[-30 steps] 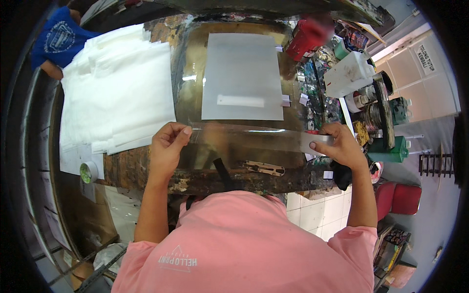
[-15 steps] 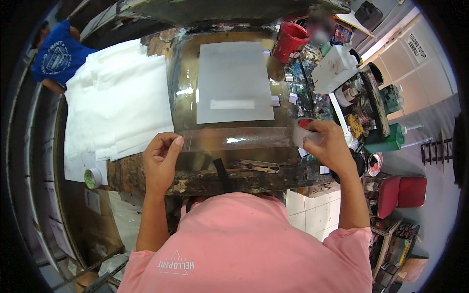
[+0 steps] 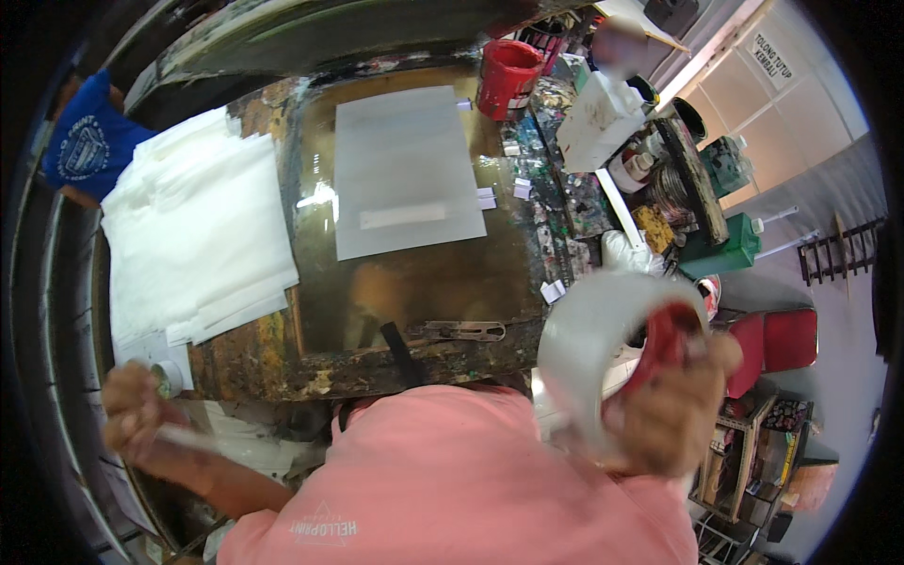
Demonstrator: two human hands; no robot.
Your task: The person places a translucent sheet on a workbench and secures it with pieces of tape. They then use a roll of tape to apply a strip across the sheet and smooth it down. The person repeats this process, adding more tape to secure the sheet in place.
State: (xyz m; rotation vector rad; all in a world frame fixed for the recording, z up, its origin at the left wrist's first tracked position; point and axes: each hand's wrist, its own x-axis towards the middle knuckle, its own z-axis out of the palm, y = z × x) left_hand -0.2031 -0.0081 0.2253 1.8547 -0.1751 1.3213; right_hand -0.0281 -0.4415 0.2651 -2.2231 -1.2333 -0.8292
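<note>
Head view: tape roll [image 3: 586, 348] juts leftward from curled, gripping right fingers [image 3: 676, 411]; left fingers [image 3: 125, 403] blurred, their state unclear.

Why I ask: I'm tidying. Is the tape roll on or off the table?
Off: the right hand holds the tape roll in the air.

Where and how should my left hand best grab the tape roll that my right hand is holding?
Probably by the left wall of the tape roll, coming from the left. Your right hand covers its lower right part, leaving that side bare. It's a hollow ring, so a grip pinching the wall inside and out should suit; motion blur hides finer detail.
</note>
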